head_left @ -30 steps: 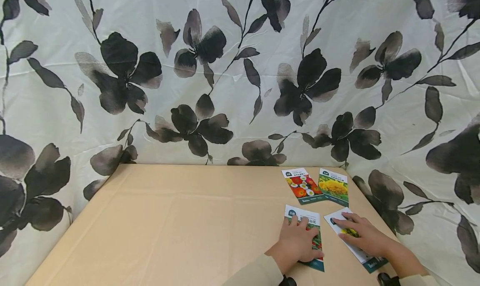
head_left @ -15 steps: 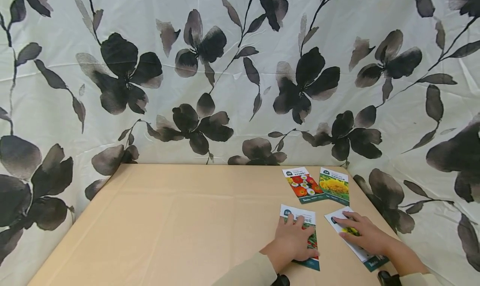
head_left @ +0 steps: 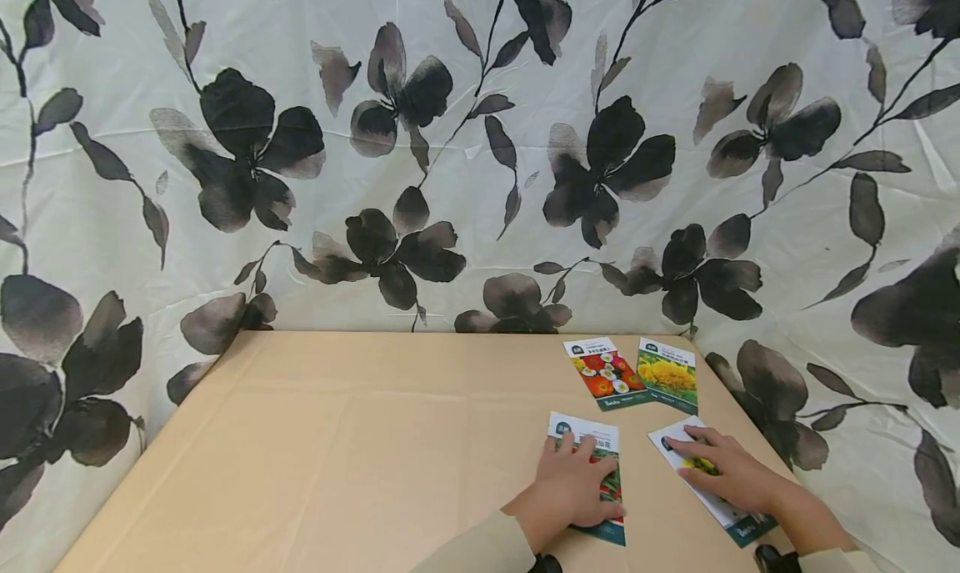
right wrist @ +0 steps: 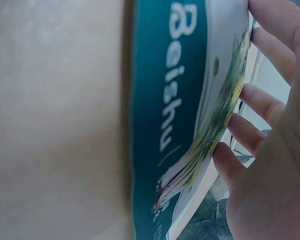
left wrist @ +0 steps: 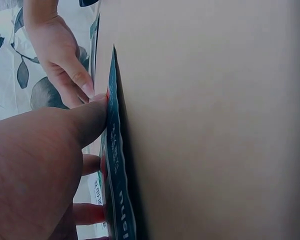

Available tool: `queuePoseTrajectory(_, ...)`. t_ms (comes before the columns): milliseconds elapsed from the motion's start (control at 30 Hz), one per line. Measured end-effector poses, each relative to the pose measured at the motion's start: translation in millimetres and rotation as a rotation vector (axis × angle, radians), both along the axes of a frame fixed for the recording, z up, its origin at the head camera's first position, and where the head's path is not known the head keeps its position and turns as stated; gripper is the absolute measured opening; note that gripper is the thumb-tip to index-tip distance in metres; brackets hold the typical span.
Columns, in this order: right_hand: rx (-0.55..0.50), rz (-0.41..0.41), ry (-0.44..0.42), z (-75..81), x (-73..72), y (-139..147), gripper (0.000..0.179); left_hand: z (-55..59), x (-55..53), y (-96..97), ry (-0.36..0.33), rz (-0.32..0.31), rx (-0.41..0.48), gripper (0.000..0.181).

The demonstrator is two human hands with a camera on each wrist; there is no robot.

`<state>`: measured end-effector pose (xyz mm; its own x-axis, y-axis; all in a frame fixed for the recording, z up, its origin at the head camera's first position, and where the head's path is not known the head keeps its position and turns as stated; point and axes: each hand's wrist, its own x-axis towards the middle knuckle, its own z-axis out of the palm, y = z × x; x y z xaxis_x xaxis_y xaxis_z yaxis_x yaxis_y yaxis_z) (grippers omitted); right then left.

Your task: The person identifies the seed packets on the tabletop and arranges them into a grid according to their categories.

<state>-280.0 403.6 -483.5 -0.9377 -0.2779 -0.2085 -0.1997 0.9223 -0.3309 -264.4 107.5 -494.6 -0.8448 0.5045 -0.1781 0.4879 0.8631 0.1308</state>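
Note:
My left hand (head_left: 570, 485) lies over a seed packet (head_left: 604, 532) with a white top, red flowers and a teal bottom band, its spread fingertips pressing on the front. In the left wrist view, the thumb and fingers touch the face of that packet (left wrist: 119, 165), which lies flat on the table. To the right, my right hand (head_left: 727, 471) rests its fingers on a second seed packet (head_left: 742, 526), set at a slant. The right wrist view shows this packet's teal "Beishu" band (right wrist: 157, 95) and a green plant picture, with straight fingers touching it. Both hands cover much of their packets.
Two more seed packets lie behind, slightly overlapping: one with red and white flowers (head_left: 606, 377), one with yellow flowers (head_left: 667, 376). The tan table (head_left: 337, 448) extends left. A floral curtain (head_left: 465, 164) hangs behind and on the right.
My left hand has slid left along the table, and the packet under it has moved left with it. The right hand and its packet have stayed in place.

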Motion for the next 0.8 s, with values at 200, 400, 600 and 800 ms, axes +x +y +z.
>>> queuePoseTrajectory(200, 0.0, 0.018, 0.016, -2.0, -1.2, 2, 0.06, 2.1, 2.3, -8.0, 0.014, -0.002, -0.006, 0.064)
queuePoseTrajectory(400, -0.003, 0.034, 0.045, -3.6, -0.9, 2, 0.059, 3.6, 3.7, -15.6, 0.015, 0.001, -0.008, 0.062)
queuePoseTrajectory(600, -0.018, 0.024, 0.028, -1.9, 0.2, 1, 0.059, 0.1, 1.3, -23.3, 0.013, -0.008, -0.009, 0.062)
queuePoseTrajectory(800, -0.022, 0.038, 0.017, -0.8, 0.5, 2, 0.059, -1.8, -0.4, -33.1, 0.028, -0.017, -0.008, 0.063)
